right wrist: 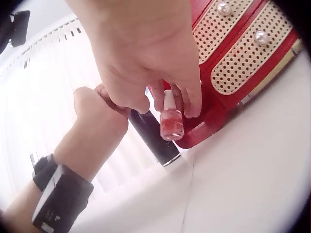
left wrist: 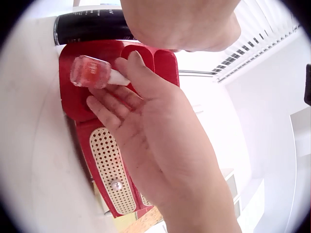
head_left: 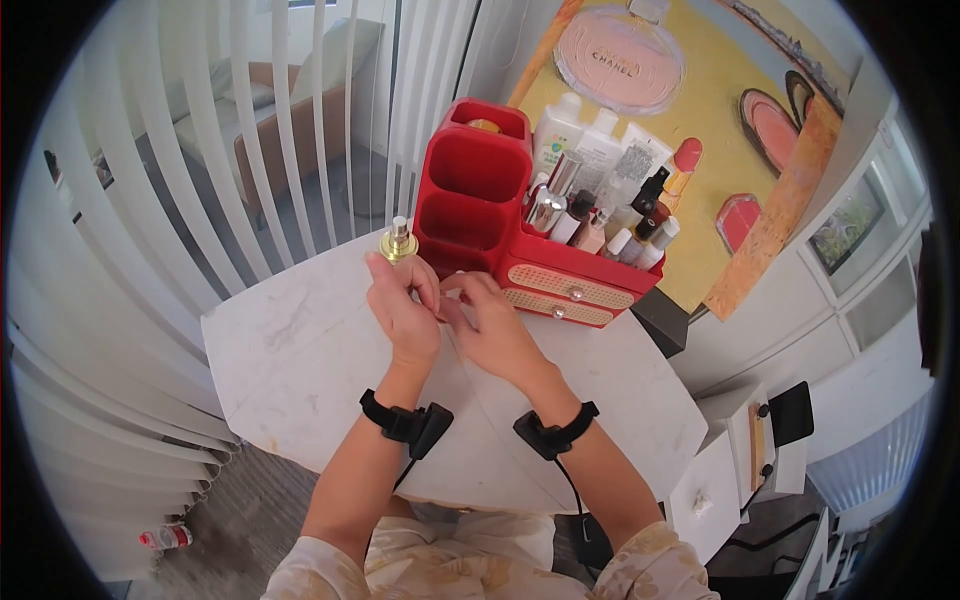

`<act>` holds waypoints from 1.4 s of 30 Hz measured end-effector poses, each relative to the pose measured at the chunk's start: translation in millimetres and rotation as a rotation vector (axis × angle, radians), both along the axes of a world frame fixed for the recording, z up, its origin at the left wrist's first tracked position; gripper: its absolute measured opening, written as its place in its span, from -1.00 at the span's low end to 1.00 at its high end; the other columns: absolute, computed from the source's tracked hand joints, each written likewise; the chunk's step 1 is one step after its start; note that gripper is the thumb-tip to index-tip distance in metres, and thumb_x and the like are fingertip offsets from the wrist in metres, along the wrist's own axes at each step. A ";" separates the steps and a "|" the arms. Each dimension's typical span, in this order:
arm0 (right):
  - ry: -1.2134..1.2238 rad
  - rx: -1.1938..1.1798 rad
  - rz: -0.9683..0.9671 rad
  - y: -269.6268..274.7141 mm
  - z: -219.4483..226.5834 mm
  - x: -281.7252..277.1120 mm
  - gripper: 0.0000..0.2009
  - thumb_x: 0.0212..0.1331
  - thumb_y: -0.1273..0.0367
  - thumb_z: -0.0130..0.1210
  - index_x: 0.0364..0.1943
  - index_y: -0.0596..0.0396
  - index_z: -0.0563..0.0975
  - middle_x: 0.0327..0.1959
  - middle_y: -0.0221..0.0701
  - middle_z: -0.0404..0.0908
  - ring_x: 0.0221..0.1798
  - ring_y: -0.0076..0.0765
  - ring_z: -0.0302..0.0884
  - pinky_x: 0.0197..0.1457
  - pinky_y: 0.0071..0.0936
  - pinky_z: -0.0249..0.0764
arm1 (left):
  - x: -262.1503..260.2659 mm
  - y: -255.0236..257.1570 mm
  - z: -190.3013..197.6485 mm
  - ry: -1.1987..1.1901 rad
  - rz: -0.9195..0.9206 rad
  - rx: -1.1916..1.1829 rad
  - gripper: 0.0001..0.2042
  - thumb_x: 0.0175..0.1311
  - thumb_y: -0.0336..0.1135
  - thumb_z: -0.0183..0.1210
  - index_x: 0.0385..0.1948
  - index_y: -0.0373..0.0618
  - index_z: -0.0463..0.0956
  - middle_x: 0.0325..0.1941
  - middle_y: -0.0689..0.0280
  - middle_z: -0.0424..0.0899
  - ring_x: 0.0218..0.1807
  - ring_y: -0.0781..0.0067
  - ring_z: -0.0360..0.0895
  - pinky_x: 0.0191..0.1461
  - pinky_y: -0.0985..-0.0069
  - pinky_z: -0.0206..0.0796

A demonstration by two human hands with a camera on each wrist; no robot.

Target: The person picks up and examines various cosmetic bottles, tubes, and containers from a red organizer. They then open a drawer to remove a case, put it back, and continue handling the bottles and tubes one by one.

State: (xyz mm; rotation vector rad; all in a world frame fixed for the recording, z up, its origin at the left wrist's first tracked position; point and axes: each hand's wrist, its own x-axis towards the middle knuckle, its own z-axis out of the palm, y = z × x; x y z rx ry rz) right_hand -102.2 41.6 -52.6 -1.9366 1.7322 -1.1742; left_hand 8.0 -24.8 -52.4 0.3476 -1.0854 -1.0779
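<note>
Gripping black bottle [right wrist: 158, 141] in left hand [head_left: 408, 312] — pinching small red bottle [right wrist: 171, 125] by white cap [right wrist: 169, 100] in right hand [head_left: 495, 330], near red organizer [head_left: 508, 250].

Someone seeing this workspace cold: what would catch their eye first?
Probably the bright red organizer at the far side of the white tabletop, with the large yellow painting behind it. Next, perhaps, the small red bottle with a white cap, pinched in the right hand, and the black bottle in the left hand's grip.
</note>
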 end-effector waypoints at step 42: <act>-1.310 0.162 0.214 59.7 -29.2 -43.7 -0.66 0.53 0.23 0.04 0.23 0.10 0.46 0.09 -0.37 0.63 0.06 -0.42 0.62 0.13 -0.38 0.56 | -24.9 9.4 -6.6 -0.378 -0.488 0.244 -0.72 0.40 -0.13 0.32 -0.30 -0.20 0.68 -0.39 0.43 0.66 -0.34 0.71 0.51 -0.27 0.68 0.34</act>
